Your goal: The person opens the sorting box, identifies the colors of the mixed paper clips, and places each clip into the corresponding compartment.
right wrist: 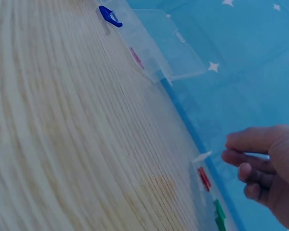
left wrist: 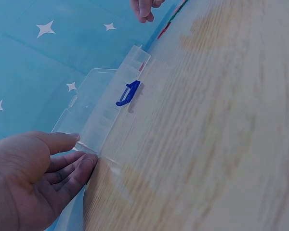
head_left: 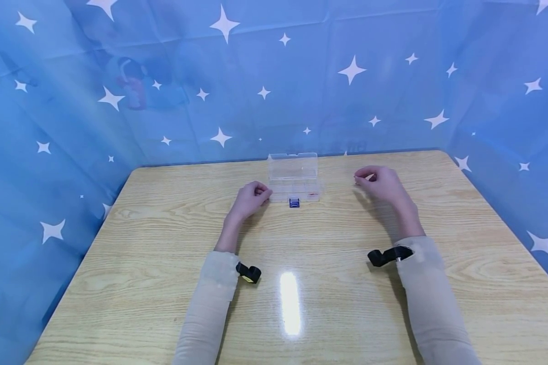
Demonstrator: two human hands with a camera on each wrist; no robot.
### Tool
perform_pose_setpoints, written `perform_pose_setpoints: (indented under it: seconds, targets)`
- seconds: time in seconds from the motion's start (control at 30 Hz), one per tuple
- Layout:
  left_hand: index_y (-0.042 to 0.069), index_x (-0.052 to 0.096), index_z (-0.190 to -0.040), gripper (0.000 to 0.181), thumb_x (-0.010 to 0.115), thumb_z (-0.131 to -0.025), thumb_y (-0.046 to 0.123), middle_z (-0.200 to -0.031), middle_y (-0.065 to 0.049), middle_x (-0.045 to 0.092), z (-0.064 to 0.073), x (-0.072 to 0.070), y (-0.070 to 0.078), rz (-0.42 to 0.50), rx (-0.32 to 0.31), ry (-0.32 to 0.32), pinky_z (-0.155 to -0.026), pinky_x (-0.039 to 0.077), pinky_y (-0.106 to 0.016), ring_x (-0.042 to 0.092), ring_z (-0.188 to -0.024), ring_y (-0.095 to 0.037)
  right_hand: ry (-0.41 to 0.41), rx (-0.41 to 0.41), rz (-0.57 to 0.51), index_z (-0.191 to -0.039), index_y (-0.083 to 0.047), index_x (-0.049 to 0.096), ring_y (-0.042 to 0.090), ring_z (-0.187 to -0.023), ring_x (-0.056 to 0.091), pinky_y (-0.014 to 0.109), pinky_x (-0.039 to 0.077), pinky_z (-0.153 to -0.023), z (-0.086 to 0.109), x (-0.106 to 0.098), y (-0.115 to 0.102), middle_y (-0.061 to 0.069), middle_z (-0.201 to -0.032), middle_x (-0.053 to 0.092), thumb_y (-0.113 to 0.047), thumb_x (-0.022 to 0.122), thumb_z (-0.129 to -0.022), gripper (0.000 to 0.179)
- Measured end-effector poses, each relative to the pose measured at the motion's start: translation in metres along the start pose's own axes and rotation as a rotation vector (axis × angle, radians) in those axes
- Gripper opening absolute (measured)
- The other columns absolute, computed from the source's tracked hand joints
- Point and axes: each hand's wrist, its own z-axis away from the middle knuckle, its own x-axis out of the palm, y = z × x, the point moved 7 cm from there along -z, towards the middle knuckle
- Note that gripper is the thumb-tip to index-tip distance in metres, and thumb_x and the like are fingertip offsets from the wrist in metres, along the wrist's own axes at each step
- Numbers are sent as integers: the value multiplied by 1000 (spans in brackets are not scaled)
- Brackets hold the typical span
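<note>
A clear plastic box (head_left: 294, 196) stands on the table, its lid (head_left: 293, 166) raised at the back. A blue latch (head_left: 294, 203) sits at its front edge, and a small red piece (head_left: 312, 193) shows in its right end. My left hand (head_left: 252, 196) holds the box's left end, the thumb on one side of the corner and the fingers on the other. Right of the box, my right hand (head_left: 383, 183) hovers with bent fingers; nothing shows between its fingertips. Red pieces (right wrist: 204, 179) and a green piece (right wrist: 219, 215) lie near it, beside a pale flat edge (right wrist: 202, 156).
A wooden table (head_left: 164, 228) bears everything, its far edge just behind the box. Behind it hangs a blue cloth (head_left: 255, 66) with white stars. Both forearms wear pale sleeves (head_left: 431, 299) with black wrist cameras (head_left: 248, 272).
</note>
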Motion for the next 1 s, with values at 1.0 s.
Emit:
perform_pose_setpoints:
  seconds: [1.0]
  targets:
    - [0, 64, -113, 26, 60, -103, 25, -94, -10, 67, 2, 0, 1, 2, -3, 2, -71, 50, -28, 66, -85, -21, 17, 29, 126, -108, 3, 70, 33, -90, 62, 43, 47, -76, -6, 4, 29, 20, -100, 68, -14, 62, -100, 21]
